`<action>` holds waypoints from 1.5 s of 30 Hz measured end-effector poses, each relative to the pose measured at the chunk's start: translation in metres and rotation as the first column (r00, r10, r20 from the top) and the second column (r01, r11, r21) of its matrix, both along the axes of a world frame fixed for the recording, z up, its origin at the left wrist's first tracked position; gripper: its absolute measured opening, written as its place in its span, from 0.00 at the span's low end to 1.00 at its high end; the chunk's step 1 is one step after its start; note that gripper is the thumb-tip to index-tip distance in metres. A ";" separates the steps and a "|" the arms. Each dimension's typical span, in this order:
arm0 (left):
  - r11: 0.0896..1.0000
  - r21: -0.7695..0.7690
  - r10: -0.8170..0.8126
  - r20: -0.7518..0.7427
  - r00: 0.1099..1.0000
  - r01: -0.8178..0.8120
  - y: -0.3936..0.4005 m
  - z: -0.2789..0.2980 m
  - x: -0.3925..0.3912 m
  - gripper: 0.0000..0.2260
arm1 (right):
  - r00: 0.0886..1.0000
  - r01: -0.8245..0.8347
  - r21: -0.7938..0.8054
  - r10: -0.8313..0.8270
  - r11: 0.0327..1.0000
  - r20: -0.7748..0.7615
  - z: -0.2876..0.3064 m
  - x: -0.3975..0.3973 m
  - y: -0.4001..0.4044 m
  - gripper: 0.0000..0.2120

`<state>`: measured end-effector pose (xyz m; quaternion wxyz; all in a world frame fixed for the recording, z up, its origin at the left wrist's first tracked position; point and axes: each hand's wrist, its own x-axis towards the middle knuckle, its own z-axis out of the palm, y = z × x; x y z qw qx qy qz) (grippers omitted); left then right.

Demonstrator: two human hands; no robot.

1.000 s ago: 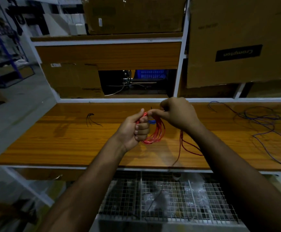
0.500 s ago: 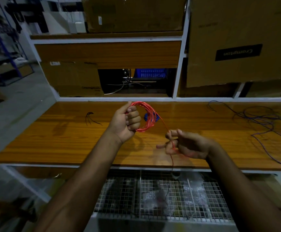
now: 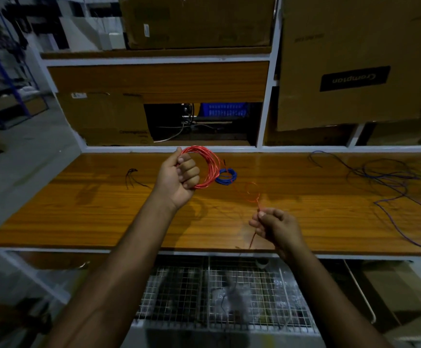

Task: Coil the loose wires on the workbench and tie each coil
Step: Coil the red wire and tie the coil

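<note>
**Two hands on one red wire, coil part-wound**

One red coil (image 3: 208, 167) sat in the left hand (image 3: 179, 179), upper middle of frame, above the bench (image 3: 79, 209). Fingers were curled round the bundle's left side, thumb on top. The right hand (image 3: 277, 227) was lower, centre-right, pinching the red tail (image 3: 250, 194) between thumb and fingertips, other fingers loosely curled. The tail ran from the coil down to that pinch, with a small loose loop midway, then hung past the bench's front edge.

A blue coil (image 3: 226, 176) lay on the bench just right of the red one; whether it was tied could not be told. Loose purple wires (image 3: 392, 187) sprawled at the right of frame, uncoiled. A small dark wire scrap (image 3: 131, 175) lay left of centre.

Judgement: the wire looked thin, light and springy, so turns would likely flare if the grip relaxed. Best hold was probably across all turns at one spot, while feeding the tail with a light pinch. The stray loop could kink or snag.
</note>
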<state>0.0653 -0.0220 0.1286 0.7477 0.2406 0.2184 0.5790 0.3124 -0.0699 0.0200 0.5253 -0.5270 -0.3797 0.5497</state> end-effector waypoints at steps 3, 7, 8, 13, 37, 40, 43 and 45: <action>1.000 0.001 0.019 -0.055 0.998 -0.019 0.001 -0.004 0.003 0.20 | 0.891 -0.027 0.047 0.002 0.999 0.453 0.009 -0.015 -0.011 0.05; 0.998 0.001 0.070 -0.164 0.984 -0.070 0.000 -0.009 0.003 0.19 | 0.670 -0.256 0.117 0.089 0.960 0.737 0.049 -0.023 -0.026 0.10; 0.996 0.000 0.083 -0.197 0.977 -0.085 0.000 -0.010 0.003 0.19 | 0.629 -0.326 0.111 0.128 0.939 0.766 0.061 -0.022 -0.028 0.10; 0.988 0.039 0.151 -0.398 0.905 -0.148 0.000 -0.023 0.004 0.19 | 0.783 -0.590 0.214 0.487 0.779 0.386 0.102 -0.008 -0.029 0.06; 0.975 0.047 0.220 -0.330 0.918 -0.217 0.004 -0.032 -0.010 0.19 | 0.946 0.178 0.156 -0.213 0.972 0.243 0.079 0.003 -0.009 0.07; 0.974 0.053 0.225 -0.351 0.909 -0.221 0.008 -0.033 -0.007 0.19 | 0.989 -0.146 0.092 0.144 0.985 0.026 0.088 -0.009 -0.016 0.10; 0.971 0.027 0.232 -0.358 0.904 -0.238 0.009 -0.038 -0.008 0.19 | 0.800 -0.374 0.294 0.466 0.880 -0.379 0.094 -0.010 -0.018 0.13; 0.966 0.001 0.241 -0.349 0.906 -0.257 0.009 -0.043 -0.012 0.19 | 0.660 -0.414 0.440 0.595 0.797 -0.459 0.095 -0.003 -0.016 0.14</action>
